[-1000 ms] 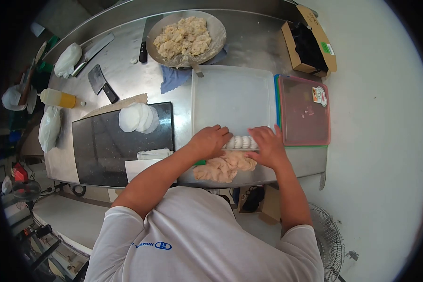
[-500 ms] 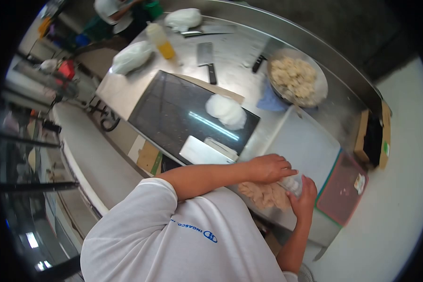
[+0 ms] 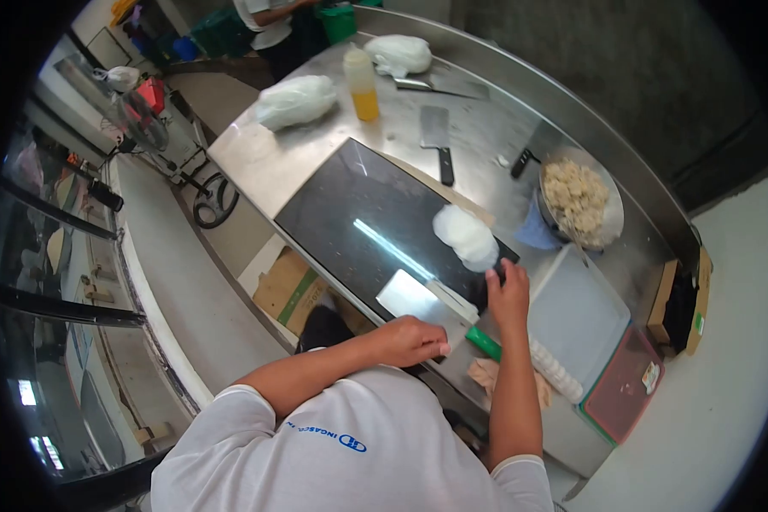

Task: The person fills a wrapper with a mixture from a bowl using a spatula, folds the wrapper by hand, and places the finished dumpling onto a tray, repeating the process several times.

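Note:
My right hand [image 3: 509, 294] reaches over the near right corner of a black board [image 3: 341, 200], fingers apart, fingertips right at the edge of some overlapping round white wrappers [image 3: 465, 237]. My left hand [image 3: 408, 341] is closed with its fingers curled, near the front edge of the table; nothing shows in it. Between the hands lies a wide-bladed cleaver [image 3: 408, 295] with a green handle [image 3: 484, 343]. A pale folded piece [image 3: 454, 302] sits beside its blade. Partly behind my right forearm are a crumpled peach-coloured cloth [image 3: 484, 373] and a row of white pieces [image 3: 556, 372] along a tray's near side.
A translucent white tray [image 3: 576, 299] and a red board [image 3: 620, 384] lie to the right. Behind them stands a bowl of pale filling [image 3: 576, 200]. Farther back are a black-handled cleaver [image 3: 435, 128], a knife [image 3: 435, 88], a yellow squeeze bottle [image 3: 363, 85] and white bags [image 3: 297, 102]. Another person [image 3: 269, 21] stands beyond.
Both hands have left the white pieces at the tray's near edge. My right hand has moved to the wrappers on the black board; my left has drawn back leftward. The view has shifted.

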`<action>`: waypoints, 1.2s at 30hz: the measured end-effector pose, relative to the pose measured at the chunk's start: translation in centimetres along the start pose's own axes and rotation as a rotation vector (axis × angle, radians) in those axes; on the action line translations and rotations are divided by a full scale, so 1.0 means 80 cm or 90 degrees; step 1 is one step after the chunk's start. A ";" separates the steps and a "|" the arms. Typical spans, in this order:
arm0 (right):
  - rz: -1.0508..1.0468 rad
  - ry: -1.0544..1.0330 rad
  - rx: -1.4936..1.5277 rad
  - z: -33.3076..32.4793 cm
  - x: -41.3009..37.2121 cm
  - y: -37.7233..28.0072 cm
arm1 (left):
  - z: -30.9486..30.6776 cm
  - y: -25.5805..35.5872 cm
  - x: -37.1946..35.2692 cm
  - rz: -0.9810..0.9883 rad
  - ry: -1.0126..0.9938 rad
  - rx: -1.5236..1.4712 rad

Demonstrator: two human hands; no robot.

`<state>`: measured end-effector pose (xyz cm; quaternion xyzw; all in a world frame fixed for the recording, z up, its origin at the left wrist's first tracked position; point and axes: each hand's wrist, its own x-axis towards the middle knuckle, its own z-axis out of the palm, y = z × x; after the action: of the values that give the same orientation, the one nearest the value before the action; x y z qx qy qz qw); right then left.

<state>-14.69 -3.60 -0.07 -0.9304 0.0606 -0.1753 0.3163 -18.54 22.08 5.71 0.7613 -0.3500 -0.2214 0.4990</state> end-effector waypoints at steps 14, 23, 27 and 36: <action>0.335 -0.111 -0.176 0.100 0.137 0.020 | -0.262 -0.135 -0.215 -0.021 0.157 -0.022; 0.304 -0.161 -0.212 0.090 0.155 0.064 | -0.348 -0.174 -0.196 -0.039 0.105 0.012; 0.243 -0.218 -0.195 0.069 0.146 0.017 | -0.371 -0.179 -0.171 -0.039 0.115 0.019; 0.225 -0.167 -0.047 0.052 0.142 -0.164 | -0.498 -0.169 -0.157 0.044 -0.192 0.096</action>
<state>-2.54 6.62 8.16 -0.9312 0.1872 0.0077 0.3126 4.76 59.15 9.30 0.7423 -0.4625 -0.2888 0.3895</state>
